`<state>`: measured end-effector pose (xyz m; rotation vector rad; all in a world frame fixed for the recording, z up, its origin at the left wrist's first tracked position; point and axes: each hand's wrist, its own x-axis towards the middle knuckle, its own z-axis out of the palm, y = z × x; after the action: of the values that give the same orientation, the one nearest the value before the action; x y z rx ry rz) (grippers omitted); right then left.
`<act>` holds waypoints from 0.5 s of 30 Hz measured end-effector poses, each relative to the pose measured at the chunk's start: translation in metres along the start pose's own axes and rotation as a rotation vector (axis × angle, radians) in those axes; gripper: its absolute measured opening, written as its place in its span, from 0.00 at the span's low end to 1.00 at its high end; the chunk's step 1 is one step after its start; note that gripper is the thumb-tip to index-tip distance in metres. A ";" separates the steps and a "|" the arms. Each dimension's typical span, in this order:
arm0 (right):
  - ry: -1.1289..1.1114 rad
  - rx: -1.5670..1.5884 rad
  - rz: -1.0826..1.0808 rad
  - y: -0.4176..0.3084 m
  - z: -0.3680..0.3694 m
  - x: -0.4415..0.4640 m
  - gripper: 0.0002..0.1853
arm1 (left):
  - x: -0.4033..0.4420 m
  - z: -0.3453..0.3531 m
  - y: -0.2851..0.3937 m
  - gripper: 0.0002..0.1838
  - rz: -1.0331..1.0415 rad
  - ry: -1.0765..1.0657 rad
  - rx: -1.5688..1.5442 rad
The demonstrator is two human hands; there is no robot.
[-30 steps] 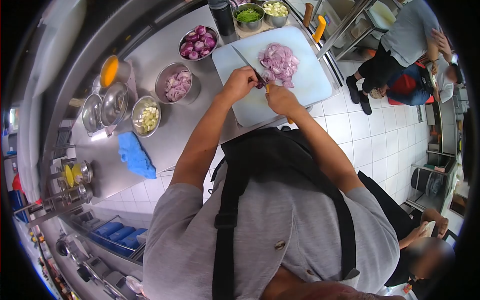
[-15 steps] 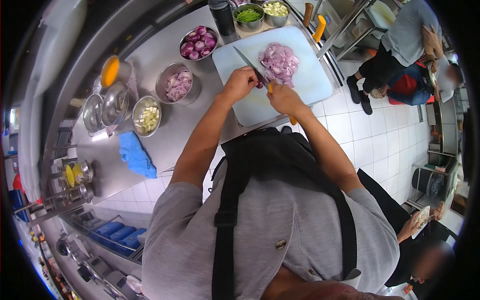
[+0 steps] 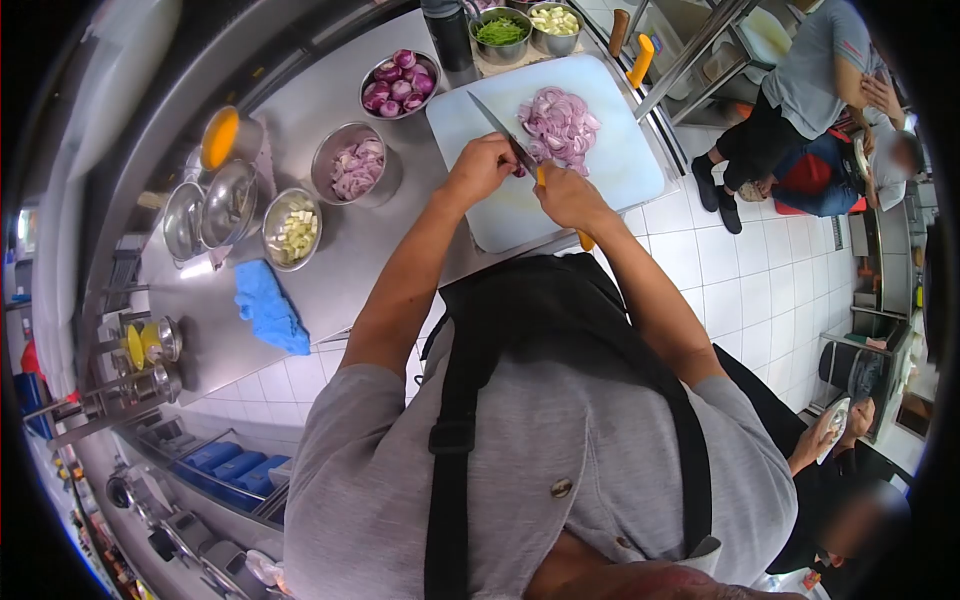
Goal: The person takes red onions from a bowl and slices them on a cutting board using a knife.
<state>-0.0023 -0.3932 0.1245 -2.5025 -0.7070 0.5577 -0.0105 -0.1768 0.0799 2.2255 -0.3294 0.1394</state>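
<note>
On the white cutting board [image 3: 625,180], my right hand [image 3: 575,200] grips the yellow handle of a knife [image 3: 500,122], its blade pointing up and to the left. Closed fingers of my left hand [image 3: 480,167] steady a small purple piece of red onion [image 3: 519,171] against the near side of the blade. Most of that piece is hidden by the fingers. Just beyond the knife lies a pile of sliced red onion [image 3: 560,128].
Left of the board stand a bowl of whole peeled red onions [image 3: 399,85], a pot of sliced onion [image 3: 357,168], a bowl of pale chunks [image 3: 295,230] and a blue cloth [image 3: 270,307]. A black bottle [image 3: 446,35] stands behind. Co-workers [image 3: 815,70] are at the right.
Both my hands, the knife and the onion stay almost in place. At the right, co-workers' arms have shifted, and the dish held at lower right has tilted.
</note>
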 end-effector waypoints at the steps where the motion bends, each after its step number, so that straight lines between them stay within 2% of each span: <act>1: -0.002 0.007 0.003 -0.004 -0.004 -0.004 0.22 | 0.000 0.002 -0.002 0.07 0.006 0.014 -0.019; 4: 0.010 0.006 0.035 0.005 0.024 0.010 0.21 | -0.002 0.006 -0.006 0.07 0.010 0.022 -0.037; 7: -0.053 -0.008 0.037 -0.005 -0.005 -0.001 0.21 | -0.001 0.003 -0.007 0.07 0.012 0.023 -0.010; 13: -0.001 0.036 0.082 0.010 0.028 0.012 0.21 | -0.002 0.003 -0.008 0.08 0.035 0.024 -0.015; 15: 0.019 0.047 0.019 0.019 0.030 0.017 0.21 | -0.001 0.002 -0.004 0.08 0.059 0.022 0.016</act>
<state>0.0034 -0.3885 0.0861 -2.4700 -0.6566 0.5500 -0.0107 -0.1754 0.0757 2.2292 -0.3841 0.1986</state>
